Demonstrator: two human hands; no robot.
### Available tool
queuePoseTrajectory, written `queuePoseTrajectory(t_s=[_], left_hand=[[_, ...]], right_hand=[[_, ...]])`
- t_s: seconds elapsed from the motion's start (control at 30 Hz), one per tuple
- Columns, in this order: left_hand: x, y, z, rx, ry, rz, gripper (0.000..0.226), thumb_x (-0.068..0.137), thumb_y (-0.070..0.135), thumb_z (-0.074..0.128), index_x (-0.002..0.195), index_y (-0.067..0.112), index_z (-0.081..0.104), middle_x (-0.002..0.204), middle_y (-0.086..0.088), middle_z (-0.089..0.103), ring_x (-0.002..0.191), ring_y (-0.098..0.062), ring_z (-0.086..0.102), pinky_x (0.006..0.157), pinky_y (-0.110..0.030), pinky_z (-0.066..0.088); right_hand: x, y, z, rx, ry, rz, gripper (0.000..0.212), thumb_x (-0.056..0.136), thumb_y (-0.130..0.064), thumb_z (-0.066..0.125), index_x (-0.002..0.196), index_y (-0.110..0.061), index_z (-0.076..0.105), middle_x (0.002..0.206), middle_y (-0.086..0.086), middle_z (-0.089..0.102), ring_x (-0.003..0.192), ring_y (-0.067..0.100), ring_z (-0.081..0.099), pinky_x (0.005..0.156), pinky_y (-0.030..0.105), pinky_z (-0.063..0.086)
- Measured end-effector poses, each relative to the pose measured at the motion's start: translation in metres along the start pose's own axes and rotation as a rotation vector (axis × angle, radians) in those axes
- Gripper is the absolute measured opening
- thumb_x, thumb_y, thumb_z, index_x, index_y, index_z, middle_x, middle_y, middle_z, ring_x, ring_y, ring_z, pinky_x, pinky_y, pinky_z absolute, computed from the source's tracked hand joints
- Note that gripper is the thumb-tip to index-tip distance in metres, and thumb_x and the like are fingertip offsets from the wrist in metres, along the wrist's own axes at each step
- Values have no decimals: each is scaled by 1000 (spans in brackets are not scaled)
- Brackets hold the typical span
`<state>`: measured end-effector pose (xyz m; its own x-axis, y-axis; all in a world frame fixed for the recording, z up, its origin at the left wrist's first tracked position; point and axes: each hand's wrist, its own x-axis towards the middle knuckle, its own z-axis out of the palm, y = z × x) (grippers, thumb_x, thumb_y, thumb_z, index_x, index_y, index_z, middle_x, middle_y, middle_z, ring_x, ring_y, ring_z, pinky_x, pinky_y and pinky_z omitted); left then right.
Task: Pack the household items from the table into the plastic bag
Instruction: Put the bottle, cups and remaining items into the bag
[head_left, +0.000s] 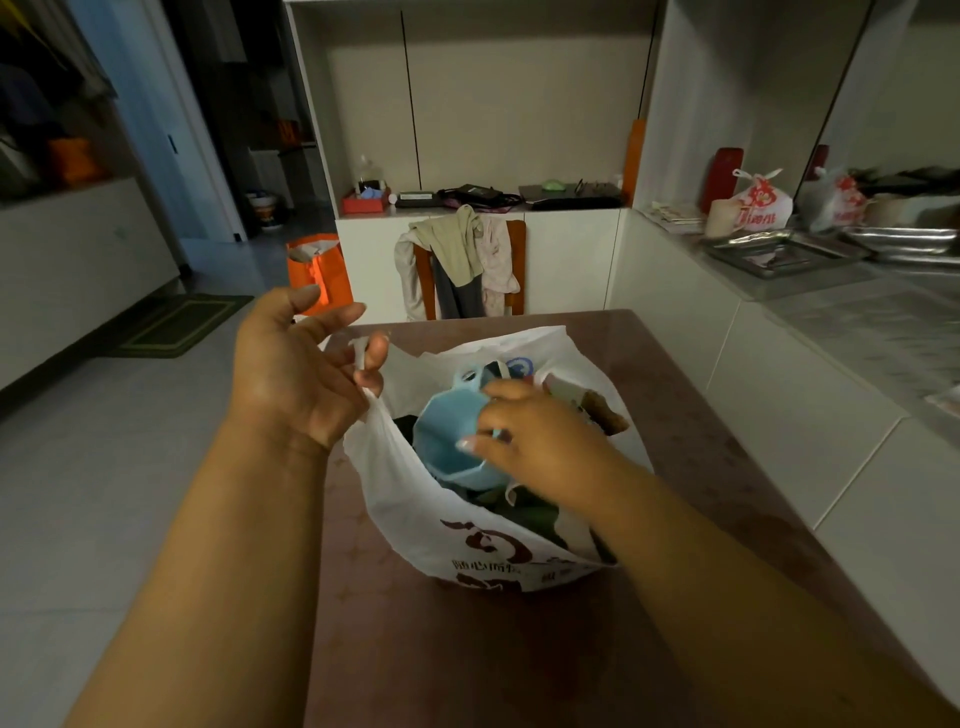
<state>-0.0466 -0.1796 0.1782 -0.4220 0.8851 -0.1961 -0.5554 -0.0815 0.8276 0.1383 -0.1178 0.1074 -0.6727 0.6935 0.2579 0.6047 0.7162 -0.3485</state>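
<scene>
Both bare forearms reach in from the near edge toward the white plastic bag (415, 499), which stands on the brown table (467, 665) and serves as the landmark for everything else; the tabletop looks smooth and faintly patterned, and it shows as bare surface in front of the bag and beyond it. Thin and crinkly, the bag slumps under its own weight, with dark red print on its near face, so it needs a hand to keep the mouth wide. At the bag's left rim the left hand (291, 374) pinches a twisted handle strip between thumb and fingers and lifts it, probably to hold the opening clear. Over the bag's mouth the right hand (535, 441) curls its fingers round a pale blue bowl-like container (447, 436), smooth and faceted like moulded plastic, tilted as it goes down onto dark, soft-looking things already inside. Just beyond that hand, against the bag's far wall, a brown packet (605, 415) juts up beside a small blue-and-white item I cannot identify. Packing seems well advanced
</scene>
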Motion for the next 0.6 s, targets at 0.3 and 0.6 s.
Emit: queuePoseTrajectory(t_s=[0.3,0.6], left_hand=[[14,2,9,28,-28,13,40,79,41,51,101,10,63,119,-19,64,69,-19,61,58,-24,40],[25,-1,20,162,-59,78,40,84,40,48,107,11,63,106,-16,65,66,-17,64,52,-19,45]], right_hand=[[11,84,-43,182,421,408,25,95,-31,49,112,-15,59,88,-10,56,69,-6,47,55,7,30],[9,47,-33,-38,89,403,26,95,-32,45,111,-16,59,120,7,56,102,22,56,87,35,46]])
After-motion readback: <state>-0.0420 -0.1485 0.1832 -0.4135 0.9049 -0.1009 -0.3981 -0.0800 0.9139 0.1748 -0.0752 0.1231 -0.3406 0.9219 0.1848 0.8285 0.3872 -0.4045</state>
